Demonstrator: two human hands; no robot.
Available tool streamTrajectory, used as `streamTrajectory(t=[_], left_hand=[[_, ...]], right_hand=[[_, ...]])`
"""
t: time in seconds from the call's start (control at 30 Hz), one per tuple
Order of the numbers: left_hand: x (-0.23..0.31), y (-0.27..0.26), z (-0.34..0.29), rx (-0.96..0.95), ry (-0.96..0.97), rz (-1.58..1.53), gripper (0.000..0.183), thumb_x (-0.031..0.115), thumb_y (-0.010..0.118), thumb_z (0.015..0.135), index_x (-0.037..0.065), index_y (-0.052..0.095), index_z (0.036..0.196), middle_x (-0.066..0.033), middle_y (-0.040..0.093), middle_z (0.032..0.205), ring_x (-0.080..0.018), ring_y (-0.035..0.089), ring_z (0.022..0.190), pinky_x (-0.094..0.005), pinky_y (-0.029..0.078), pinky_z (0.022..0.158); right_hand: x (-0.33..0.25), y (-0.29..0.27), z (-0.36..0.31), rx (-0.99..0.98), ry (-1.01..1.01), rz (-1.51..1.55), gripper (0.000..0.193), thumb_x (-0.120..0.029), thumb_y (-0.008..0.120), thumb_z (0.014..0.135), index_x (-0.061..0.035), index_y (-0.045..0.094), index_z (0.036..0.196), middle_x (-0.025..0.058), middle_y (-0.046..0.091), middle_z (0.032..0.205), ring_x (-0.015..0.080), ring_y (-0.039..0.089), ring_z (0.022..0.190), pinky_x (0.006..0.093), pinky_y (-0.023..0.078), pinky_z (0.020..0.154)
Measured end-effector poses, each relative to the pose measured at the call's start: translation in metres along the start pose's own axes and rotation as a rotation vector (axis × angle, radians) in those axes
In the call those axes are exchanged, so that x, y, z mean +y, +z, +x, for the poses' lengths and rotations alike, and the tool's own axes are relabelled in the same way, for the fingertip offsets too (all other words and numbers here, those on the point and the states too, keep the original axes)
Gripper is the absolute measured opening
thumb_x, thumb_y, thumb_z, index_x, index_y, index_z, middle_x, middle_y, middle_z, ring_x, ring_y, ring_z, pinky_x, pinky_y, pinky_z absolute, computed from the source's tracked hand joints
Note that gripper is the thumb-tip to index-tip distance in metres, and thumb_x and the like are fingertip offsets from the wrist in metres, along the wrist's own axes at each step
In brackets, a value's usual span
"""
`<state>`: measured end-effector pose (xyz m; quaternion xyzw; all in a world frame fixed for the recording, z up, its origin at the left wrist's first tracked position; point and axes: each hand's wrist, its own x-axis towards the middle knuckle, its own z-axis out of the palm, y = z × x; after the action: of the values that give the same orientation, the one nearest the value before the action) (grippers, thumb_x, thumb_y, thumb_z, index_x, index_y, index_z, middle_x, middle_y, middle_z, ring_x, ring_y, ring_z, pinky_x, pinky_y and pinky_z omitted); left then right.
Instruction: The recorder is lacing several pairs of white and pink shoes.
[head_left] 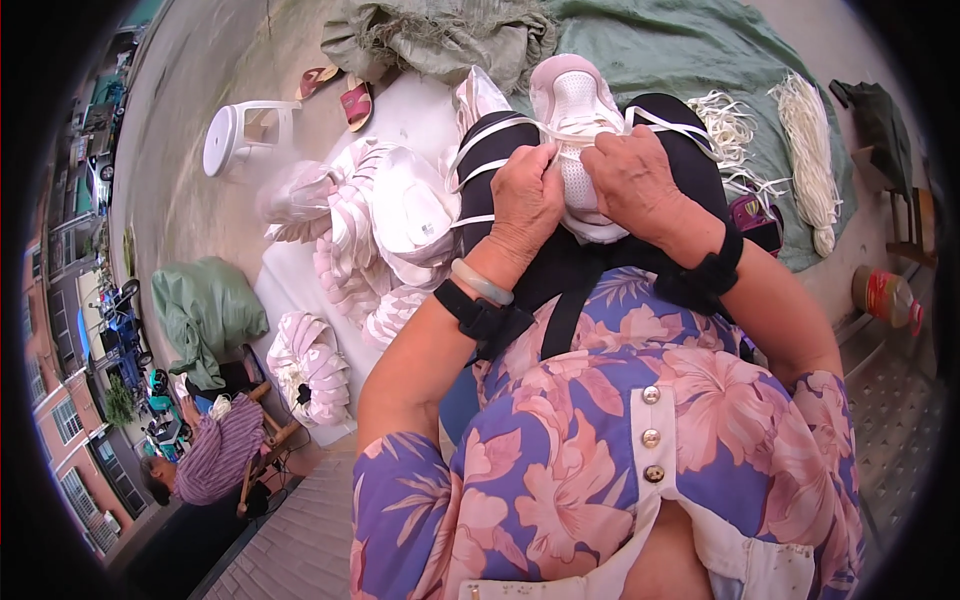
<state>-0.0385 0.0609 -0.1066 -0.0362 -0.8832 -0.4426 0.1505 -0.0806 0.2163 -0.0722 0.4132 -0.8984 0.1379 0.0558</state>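
Note:
A white and pale pink sneaker upper [575,92] stands between my black-clad knees, its perforated tongue facing me. White shoelace [484,131] is threaded across it, and loose lengths loop over both thighs. At the left side of the shoe, my left hand [528,198] is closed in a pinch on the lace. Opposite it, my right hand [640,182] is closed with curled fingers at the lacing, also gripping lace. The exact strands inside my fingers are partly hidden. Both fists are close together over the tongue.
Stacked white and pink shoe uppers [375,215] lie to my left, with another bundle [308,368] nearer. Bundled laces [808,160] rest on green cloth [680,45] at right. A white stool [240,140], sandals [355,103], an oil bottle [885,297] and a seated person [220,450] surround me.

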Motion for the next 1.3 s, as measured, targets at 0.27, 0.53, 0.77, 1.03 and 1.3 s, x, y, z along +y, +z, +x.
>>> streamTrajectory(t=[0.27, 0.53, 0.77, 1.03, 1.3], left_hand=[[0.002, -0.005, -0.003, -0.003, 0.008, 0.088, 0.018, 0.001, 0.056, 0.075, -0.002, 0.061, 0.092, -0.0159, 0.06, 0.079, -0.0289, 0.061, 0.073, -0.0323, 0.047, 0.065], [0.005, -0.016, 0.004, -0.025, -0.068, 0.062, 0.013, 0.007, 0.061, 0.078, 0.001, 0.061, 0.089, -0.01, 0.056, 0.072, -0.0206, 0.053, 0.058, -0.0284, 0.043, 0.057], [-0.031, -0.014, 0.032, -0.062, -0.017, 0.217, 0.017, 0.013, 0.058, 0.076, 0.001, 0.061, 0.088, -0.0121, 0.059, 0.087, -0.027, 0.054, 0.081, -0.0356, 0.043, 0.076], [0.0, -0.036, 0.048, -0.281, -0.634, -0.767, 0.019, 0.012, 0.053, 0.084, -0.005, 0.062, 0.086, -0.002, 0.059, 0.081, -0.0092, 0.048, 0.069, -0.0211, 0.04, 0.07], [-0.007, -0.036, 0.046, -0.309, -0.731, -0.858, 0.021, 0.018, 0.055, 0.083, -0.003, 0.061, 0.083, -0.006, 0.061, 0.088, -0.0074, 0.047, 0.068, -0.0234, 0.039, 0.068]], right_hand=[[0.106, -0.046, -0.16, 0.058, 0.245, 0.125, 0.007, -0.009, 0.059, 0.077, -0.0062, 0.053, 0.074, 0.0087, 0.049, 0.069, 0.0288, 0.046, 0.062, 0.0379, 0.035, 0.057], [0.144, -0.032, -0.248, -0.047, 0.623, 0.26, 0.007, -0.007, 0.059, 0.077, -0.0047, 0.056, 0.082, 0.0117, 0.051, 0.072, 0.0283, 0.053, 0.067, 0.0374, 0.04, 0.061], [0.092, -0.044, -0.136, 0.022, 0.217, 0.128, 0.023, -0.006, 0.063, 0.07, -0.0047, 0.056, 0.092, 0.0089, 0.056, 0.088, 0.0268, 0.054, 0.083, 0.0374, 0.04, 0.075], [0.046, -0.025, -0.056, 0.058, 0.038, 0.269, 0.032, -0.01, 0.065, 0.069, -0.0075, 0.056, 0.1, 0.0073, 0.057, 0.09, 0.0237, 0.053, 0.087, 0.0367, 0.039, 0.078], [0.046, -0.014, -0.047, 0.014, 0.378, 0.832, 0.012, -0.014, 0.06, 0.08, -0.0031, 0.058, 0.083, 0.0073, 0.055, 0.067, 0.0196, 0.051, 0.058, 0.03, 0.04, 0.055]])
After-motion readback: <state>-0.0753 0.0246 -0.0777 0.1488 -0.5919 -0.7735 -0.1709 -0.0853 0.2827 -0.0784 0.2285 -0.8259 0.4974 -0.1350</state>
